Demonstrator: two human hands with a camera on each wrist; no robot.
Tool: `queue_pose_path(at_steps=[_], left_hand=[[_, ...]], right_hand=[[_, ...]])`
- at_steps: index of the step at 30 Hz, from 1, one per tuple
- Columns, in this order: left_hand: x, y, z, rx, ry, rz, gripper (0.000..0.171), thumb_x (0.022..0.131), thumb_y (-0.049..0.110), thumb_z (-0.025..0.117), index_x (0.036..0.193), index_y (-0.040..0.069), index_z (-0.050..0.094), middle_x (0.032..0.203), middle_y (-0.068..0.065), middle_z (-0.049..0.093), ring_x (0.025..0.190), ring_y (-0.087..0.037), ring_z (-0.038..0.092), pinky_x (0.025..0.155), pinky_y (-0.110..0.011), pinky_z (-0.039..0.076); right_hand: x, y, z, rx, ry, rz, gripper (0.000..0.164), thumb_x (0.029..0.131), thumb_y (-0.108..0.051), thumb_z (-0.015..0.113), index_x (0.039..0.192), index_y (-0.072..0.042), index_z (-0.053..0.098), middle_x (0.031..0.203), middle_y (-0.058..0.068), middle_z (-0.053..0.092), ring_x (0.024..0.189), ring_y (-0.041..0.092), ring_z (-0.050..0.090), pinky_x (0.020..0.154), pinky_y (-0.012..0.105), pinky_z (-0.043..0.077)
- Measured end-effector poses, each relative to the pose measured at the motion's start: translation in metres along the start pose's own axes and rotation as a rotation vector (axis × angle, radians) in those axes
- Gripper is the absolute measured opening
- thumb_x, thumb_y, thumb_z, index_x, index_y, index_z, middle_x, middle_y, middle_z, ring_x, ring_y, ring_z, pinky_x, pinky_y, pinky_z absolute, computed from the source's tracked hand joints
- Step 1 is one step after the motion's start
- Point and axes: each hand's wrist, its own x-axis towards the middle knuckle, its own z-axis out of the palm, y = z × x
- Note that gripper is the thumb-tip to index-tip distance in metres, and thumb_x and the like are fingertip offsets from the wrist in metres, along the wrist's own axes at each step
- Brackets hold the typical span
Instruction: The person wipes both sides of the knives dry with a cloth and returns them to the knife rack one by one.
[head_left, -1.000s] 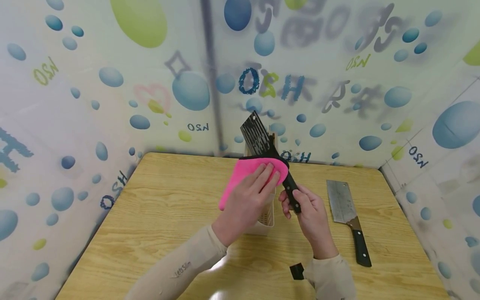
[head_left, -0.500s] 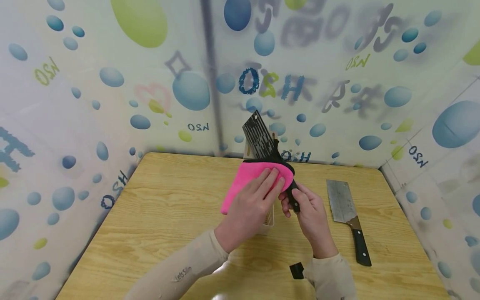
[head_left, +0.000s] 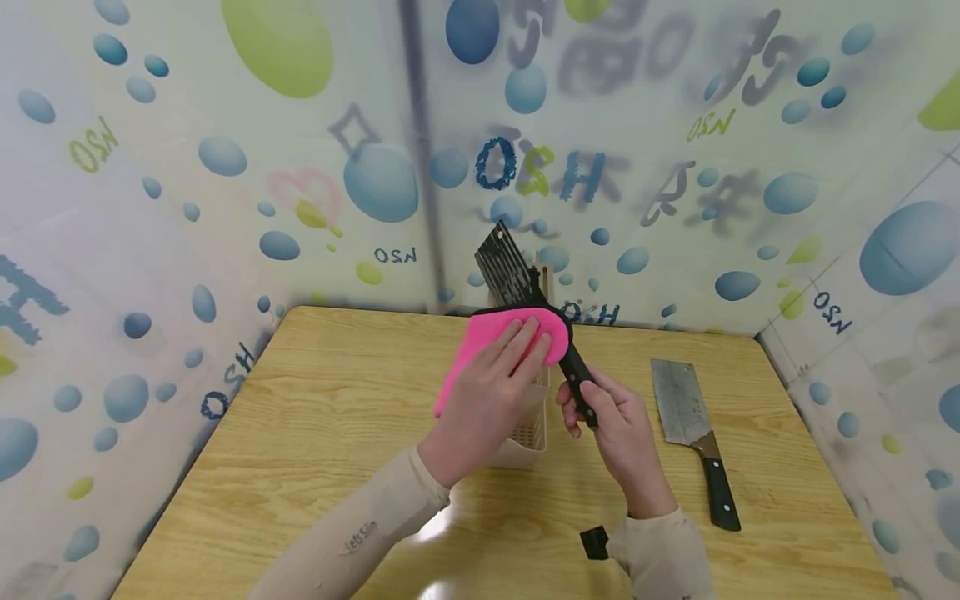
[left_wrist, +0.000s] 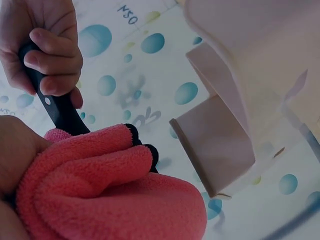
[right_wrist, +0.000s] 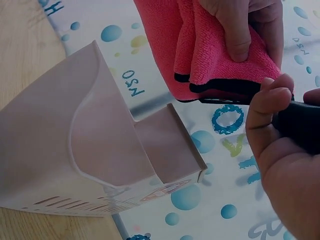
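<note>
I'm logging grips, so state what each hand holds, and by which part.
The right hand grips the striped-blade cleaver by its black handle. The left hand pinches the pink cloth by its folded layers, over part of the blade.

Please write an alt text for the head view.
A person's right grip holds a black knife while the left grip presses a pink cloth against it, in front of a beige rack; a cleaver lies at right on the wooden table.
</note>
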Motion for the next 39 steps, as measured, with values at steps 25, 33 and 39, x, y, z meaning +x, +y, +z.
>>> queue_pose_path(at_steps=[25, 33, 39], left_hand=[[0.006, -0.044, -0.001, 0.062, 0.113, -0.115, 0.052, 0.088, -0.011, 0.065, 0.139, -0.002, 0.062, 0.142, -0.021, 0.061, 0.132, -0.034, 0.06, 0.114, -0.038, 0.046], [0.009, -0.058, -0.001, -0.022, 0.123, -0.192, 0.054, 0.087, -0.013, 0.071, 0.139, -0.003, 0.062, 0.143, -0.023, 0.06, 0.13, -0.036, 0.061, 0.112, -0.04, 0.048], [0.009, -0.064, 0.001, -0.028, 0.119, -0.211, 0.056, 0.085, -0.014, 0.073, 0.139, -0.002, 0.062, 0.144, -0.023, 0.06, 0.13, -0.036, 0.061, 0.111, -0.041, 0.049]], right_hand=[[-0.005, 0.005, -0.006, -0.031, -0.098, -0.089, 0.032, 0.111, -0.01, 0.042, 0.109, 0.017, 0.061, 0.084, 0.007, 0.063, 0.062, 0.016, 0.057, 0.053, 0.027, 0.054], [-0.006, 0.006, -0.007, -0.003, -0.119, -0.098, 0.03, 0.111, -0.01, 0.042, 0.113, 0.014, 0.06, 0.086, 0.006, 0.063, 0.064, 0.015, 0.058, 0.053, 0.026, 0.054], [-0.006, 0.008, -0.009, 0.002, -0.123, -0.108, 0.027, 0.111, -0.008, 0.043, 0.115, 0.01, 0.062, 0.087, 0.006, 0.063, 0.064, 0.015, 0.058, 0.053, 0.026, 0.054]])
